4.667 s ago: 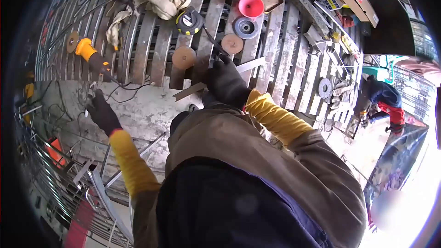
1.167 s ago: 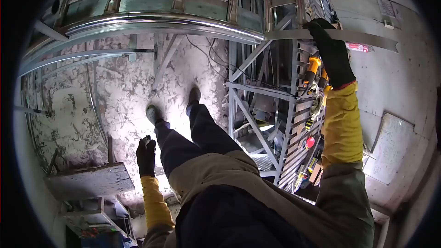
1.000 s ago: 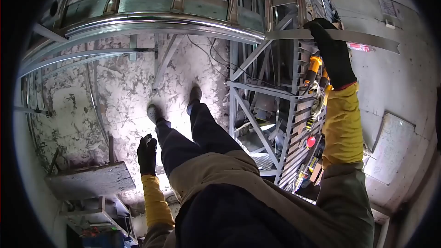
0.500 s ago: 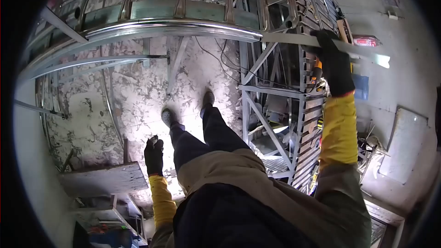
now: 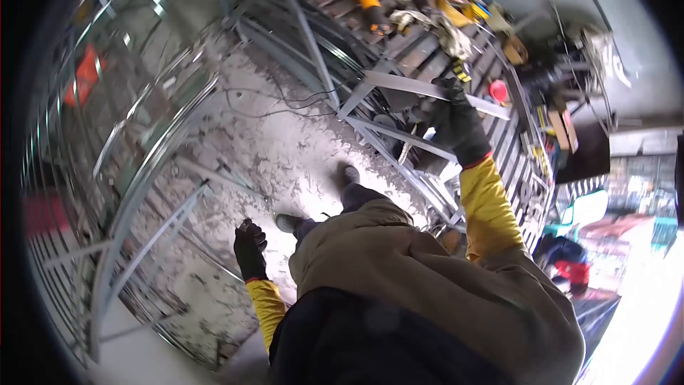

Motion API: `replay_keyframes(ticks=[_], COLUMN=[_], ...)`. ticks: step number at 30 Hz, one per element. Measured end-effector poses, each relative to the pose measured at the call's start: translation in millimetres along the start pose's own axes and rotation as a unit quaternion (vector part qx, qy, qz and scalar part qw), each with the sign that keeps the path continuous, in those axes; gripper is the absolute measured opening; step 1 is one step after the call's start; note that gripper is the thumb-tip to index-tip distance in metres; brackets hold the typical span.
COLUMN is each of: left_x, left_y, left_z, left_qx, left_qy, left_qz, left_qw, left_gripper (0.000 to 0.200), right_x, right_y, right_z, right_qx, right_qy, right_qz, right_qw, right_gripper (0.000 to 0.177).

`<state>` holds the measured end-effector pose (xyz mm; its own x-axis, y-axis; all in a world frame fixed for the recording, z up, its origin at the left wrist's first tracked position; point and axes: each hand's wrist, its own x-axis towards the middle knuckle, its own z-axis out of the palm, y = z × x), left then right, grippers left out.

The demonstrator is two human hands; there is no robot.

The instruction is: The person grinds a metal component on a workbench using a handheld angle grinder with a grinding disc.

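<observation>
My right hand (image 5: 462, 125), in a black glove with a yellow sleeve, is closed around a flat metal bar (image 5: 406, 85). The bar sticks out on both sides of the fist, over the edge of a slatted metal workbench (image 5: 420, 64). Low on the left, my left hand (image 5: 250, 253) is also in a black glove, its fingers curled. Whatever it holds, if anything, is too small and dark to make out. It hangs above the floor (image 5: 278, 146), close to my legs.
Orange-and-black power tools (image 5: 368, 6) lie on the slatted bench with a rag (image 5: 450, 32) and a red round item (image 5: 498, 90). Shiny metal railings (image 5: 153, 164) stand on the left. A cable (image 5: 278, 110) crosses the floor. A bright opening (image 5: 641, 271) is at the right.
My body and view have turned to the right, bringing the bench's tools and the bright opening into sight. The metal bar moved along in my right hand. My left hand remains low and curled.
</observation>
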<state>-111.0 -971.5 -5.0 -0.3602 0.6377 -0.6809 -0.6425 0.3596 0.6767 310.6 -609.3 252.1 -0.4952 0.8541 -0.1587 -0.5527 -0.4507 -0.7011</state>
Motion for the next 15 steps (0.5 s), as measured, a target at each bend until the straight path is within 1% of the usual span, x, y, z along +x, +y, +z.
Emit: replay_keyframes(ticks=[2,3,4,5,6,7,8,9,10,11,12,13,14,15], left_x=[-16.4,-9.2,-3.5,-4.3,-6.1,-2.0,4.1,10.5,11.4,12.9,22.5,27.2,42.7,52.8], left_y=[30.3,34.2,37.4,44.5,50.2,53.3,56.4,56.2,60.6,66.2,68.0,72.4,75.4,79.8], left_z=[68.6,88.5,113.0,144.7,177.6,207.0,236.4,263.2,294.4,325.2,349.8,376.6,397.7,420.8], left_qx=[0.083,0.116,0.126,0.149,0.173,0.2,0.227,0.237,0.258,0.291,0.281,0.269,0.334,0.295], left_qy=[0.015,-0.02,-0.047,-0.065,-0.082,-0.106,-0.13,-0.16,-0.155,-0.162,-0.177,-0.173,-0.154,-0.144], left_qz=[0.031,0.035,0.04,0.05,0.057,0.061,0.065,0.077,0.075,0.094,0.095,0.108,0.159,0.183], left_qw=[0.996,0.992,0.99,0.985,0.98,0.972,0.963,0.955,0.951,0.938,0.938,0.941,0.916,0.927], left_gripper=[0.04,0.043,0.045,0.045,0.045,0.045,0.045,0.041,0.036,0.033,0.03,0.036,0.034,0.031], right_x=[-26.1,-38.3,-39.1,-40.3,-42.3,-45.3,-46.7,-44.9,-43.2,-41.9,-37.2,-30.8,-24.3,-19.6], right_y=[1.3,2.7,7.6,12.4,15.8,19.6,22.9,19.9,16.8,13.6,-5.1,-0.7,3.9,8.4], right_z=[-57.7,-75.7,-130.0,-184.6,-206.8,-225.9,-243.4,-251.7,-258.4,-264.5,-247.3,-254.5,-262.3,-265.1], right_qx=[0.043,0.027,-0.345,-0.649,-0.49,-0.31,-0.117,-0.254,-0.398,-0.521,-0.751,-0.687,-0.617,-0.231], right_qy=[0.13,0.196,0.079,0.016,0.047,0.073,0.094,0.103,0.115,0.127,0.098,0.115,0.13,0.169], right_qz=[-0.006,-0.022,-0.046,-0.144,-0.138,-0.127,-0.113,-0.109,-0.103,-0.097,-0.051,-0.065,-0.083,-0.062], right_qw=[0.991,0.98,0.934,0.747,0.86,0.939,0.982,0.955,0.904,0.839,0.651,0.714,0.771,0.956], right_gripper=[0.039,0.034,0.031,0.028,0.025,0.023,0.021,0.021,0.023,0.024,0.026,0.024,0.023,0.023])
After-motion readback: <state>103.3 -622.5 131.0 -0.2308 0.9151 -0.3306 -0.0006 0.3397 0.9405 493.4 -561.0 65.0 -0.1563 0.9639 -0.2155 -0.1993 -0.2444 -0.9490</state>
